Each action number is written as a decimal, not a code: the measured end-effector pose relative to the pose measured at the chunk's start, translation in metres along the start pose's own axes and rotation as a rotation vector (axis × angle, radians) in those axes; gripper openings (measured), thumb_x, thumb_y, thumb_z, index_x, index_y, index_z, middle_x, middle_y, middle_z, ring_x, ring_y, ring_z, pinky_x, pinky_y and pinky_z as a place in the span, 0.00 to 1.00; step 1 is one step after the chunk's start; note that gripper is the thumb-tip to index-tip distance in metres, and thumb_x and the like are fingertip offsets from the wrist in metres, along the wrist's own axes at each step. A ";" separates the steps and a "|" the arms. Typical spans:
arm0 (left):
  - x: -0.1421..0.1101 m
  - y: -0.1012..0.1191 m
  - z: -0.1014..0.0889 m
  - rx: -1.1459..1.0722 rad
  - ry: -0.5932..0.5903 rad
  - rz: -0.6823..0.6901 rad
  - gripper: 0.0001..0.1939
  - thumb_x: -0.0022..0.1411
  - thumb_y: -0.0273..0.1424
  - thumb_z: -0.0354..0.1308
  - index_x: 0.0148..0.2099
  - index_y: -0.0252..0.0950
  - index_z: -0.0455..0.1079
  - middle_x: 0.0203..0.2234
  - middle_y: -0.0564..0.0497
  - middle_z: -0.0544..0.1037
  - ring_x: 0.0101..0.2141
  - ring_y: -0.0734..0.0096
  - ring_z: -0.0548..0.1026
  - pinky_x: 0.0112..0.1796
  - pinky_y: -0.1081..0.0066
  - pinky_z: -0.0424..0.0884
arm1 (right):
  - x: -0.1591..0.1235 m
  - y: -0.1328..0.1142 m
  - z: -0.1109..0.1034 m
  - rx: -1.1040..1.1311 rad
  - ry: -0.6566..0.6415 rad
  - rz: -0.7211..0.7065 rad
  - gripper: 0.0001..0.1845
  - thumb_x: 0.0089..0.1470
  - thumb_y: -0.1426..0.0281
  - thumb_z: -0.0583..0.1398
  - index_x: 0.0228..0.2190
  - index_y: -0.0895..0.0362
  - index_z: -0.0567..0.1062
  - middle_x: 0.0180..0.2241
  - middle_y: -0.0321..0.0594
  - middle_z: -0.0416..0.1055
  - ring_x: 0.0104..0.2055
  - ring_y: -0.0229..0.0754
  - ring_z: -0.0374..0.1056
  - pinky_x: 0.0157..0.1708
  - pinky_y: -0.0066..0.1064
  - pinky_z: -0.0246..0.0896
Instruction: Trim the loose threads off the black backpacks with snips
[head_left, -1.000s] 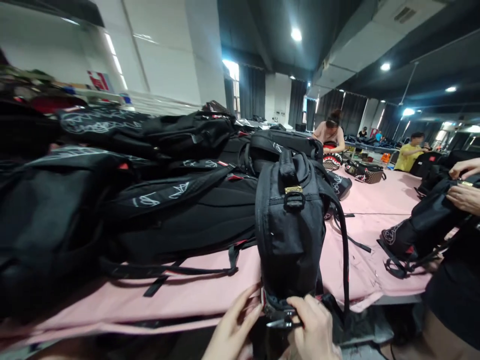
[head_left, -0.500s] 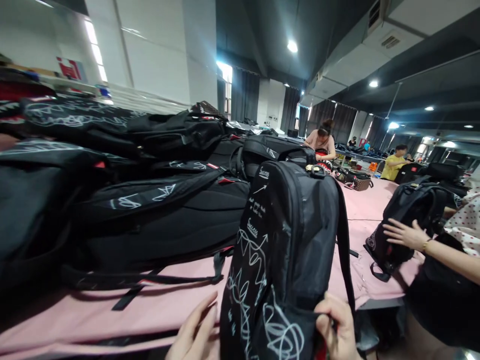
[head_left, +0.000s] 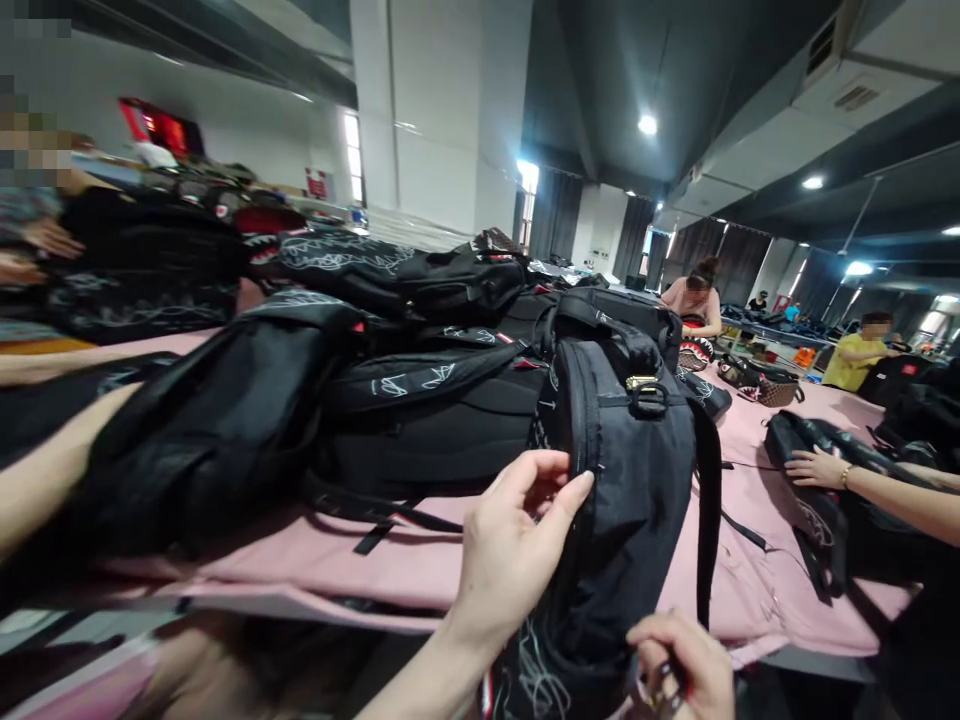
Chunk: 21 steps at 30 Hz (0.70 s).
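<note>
A black backpack [head_left: 637,480] with white scribbled drawings stands upright before me at the table edge, its side panel and zip facing me. A metal buckle and loop [head_left: 645,392] sit near its top. My left hand [head_left: 514,535] has thumb and forefinger closed at the zipped edge of this backpack. Low on the backpack's right side is my right hand [head_left: 686,660], its fingers curled around a small dark thing with a shiny part that I cannot make out. A black strap [head_left: 706,510] hangs down the backpack's right side.
Several black backpacks [head_left: 435,420] lie piled on the pink-covered table [head_left: 420,560] to the left. A co-worker's hand [head_left: 817,468] rests on another backpack [head_left: 840,450] at right. Other people's arms reach in from the left. Patterned bags [head_left: 761,383] lie farther back.
My left hand has risen from the lower left to the backpack's zipped edge. The backpack has turned, showing more of its side. My view has swung left.
</note>
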<state>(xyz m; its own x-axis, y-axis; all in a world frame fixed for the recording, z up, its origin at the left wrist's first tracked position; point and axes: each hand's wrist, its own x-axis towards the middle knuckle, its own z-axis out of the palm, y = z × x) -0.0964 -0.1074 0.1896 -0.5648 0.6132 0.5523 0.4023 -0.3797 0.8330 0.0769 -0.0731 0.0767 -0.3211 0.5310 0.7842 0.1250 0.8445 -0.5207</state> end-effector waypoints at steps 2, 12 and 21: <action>-0.006 0.001 0.008 -0.098 -0.049 -0.093 0.11 0.51 0.38 0.60 0.32 0.35 0.68 0.25 0.54 0.72 0.26 0.75 0.71 0.28 0.79 0.68 | 0.022 -0.013 -0.014 0.010 0.082 -0.015 0.06 0.55 0.73 0.55 0.33 0.53 0.73 0.24 0.33 0.67 0.24 0.33 0.64 0.22 0.23 0.58; -0.024 0.009 0.028 -0.242 -0.158 -0.182 0.09 0.51 0.35 0.60 0.31 0.35 0.69 0.24 0.56 0.72 0.27 0.76 0.70 0.29 0.79 0.67 | 0.087 -0.041 -0.014 -0.086 0.266 -0.221 0.18 0.53 0.81 0.55 0.44 0.53 0.72 0.35 0.41 0.65 0.35 0.37 0.68 0.31 0.27 0.71; -0.032 0.004 0.028 -0.278 -0.148 -0.174 0.07 0.51 0.32 0.59 0.34 0.35 0.69 0.27 0.54 0.74 0.29 0.75 0.72 0.30 0.79 0.69 | 0.095 -0.036 -0.008 -0.267 0.348 -0.303 0.10 0.53 0.81 0.55 0.36 0.58 0.71 0.32 0.41 0.66 0.33 0.36 0.66 0.30 0.26 0.66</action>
<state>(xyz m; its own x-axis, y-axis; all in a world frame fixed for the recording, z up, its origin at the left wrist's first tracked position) -0.0563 -0.1093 0.1746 -0.4892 0.7711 0.4075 0.0861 -0.4223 0.9024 0.0494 -0.0531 0.1726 -0.0549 0.2142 0.9752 0.3241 0.9277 -0.1855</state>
